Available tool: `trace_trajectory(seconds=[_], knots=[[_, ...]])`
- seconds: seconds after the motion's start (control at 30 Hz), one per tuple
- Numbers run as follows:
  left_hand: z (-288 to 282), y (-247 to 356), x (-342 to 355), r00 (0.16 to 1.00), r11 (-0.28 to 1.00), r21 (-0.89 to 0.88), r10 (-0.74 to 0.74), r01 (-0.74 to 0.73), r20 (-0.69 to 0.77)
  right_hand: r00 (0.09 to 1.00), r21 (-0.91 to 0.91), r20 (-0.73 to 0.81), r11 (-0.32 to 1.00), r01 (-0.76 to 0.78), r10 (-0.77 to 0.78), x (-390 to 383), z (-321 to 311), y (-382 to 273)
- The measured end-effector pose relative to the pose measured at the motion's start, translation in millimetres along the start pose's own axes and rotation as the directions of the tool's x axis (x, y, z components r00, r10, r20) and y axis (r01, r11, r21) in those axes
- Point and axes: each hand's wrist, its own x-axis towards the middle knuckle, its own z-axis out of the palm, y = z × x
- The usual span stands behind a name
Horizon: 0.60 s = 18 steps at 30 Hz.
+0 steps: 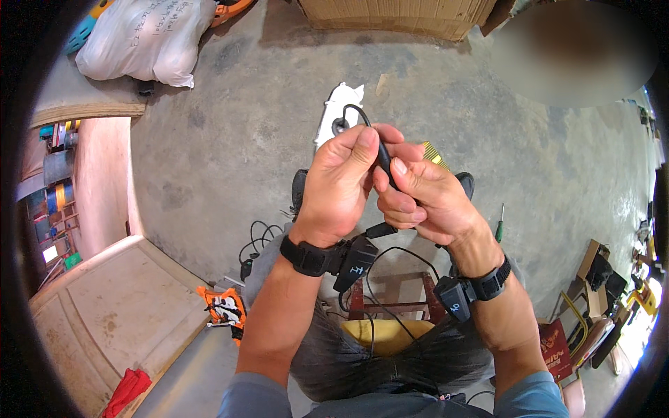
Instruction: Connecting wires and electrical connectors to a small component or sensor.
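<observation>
Head view: left hand (340, 182) and right hand (437, 200) pinched a thick black cable sleeve (384, 157) in their fingers, slanting far-left to near-right.

Left hand (338, 182) and right hand (437, 200) close together, fingers (399, 202) curled, thumbs (365, 143) uppermost, forearms (280, 313) angled inward.

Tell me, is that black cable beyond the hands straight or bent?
Bent: the black cable curves over from the white part to the left hand and right hand.
</observation>
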Motion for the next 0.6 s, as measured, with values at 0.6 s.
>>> trace_trajectory(seconds=[0.6], knots=[[16, -4, 6, 0.923, 0.969, 0.248, 0.117, -0.024, -0.367, 0.747, -0.986, -0.02, -0.111, -0.125, -0.665, 17, 15, 23]])
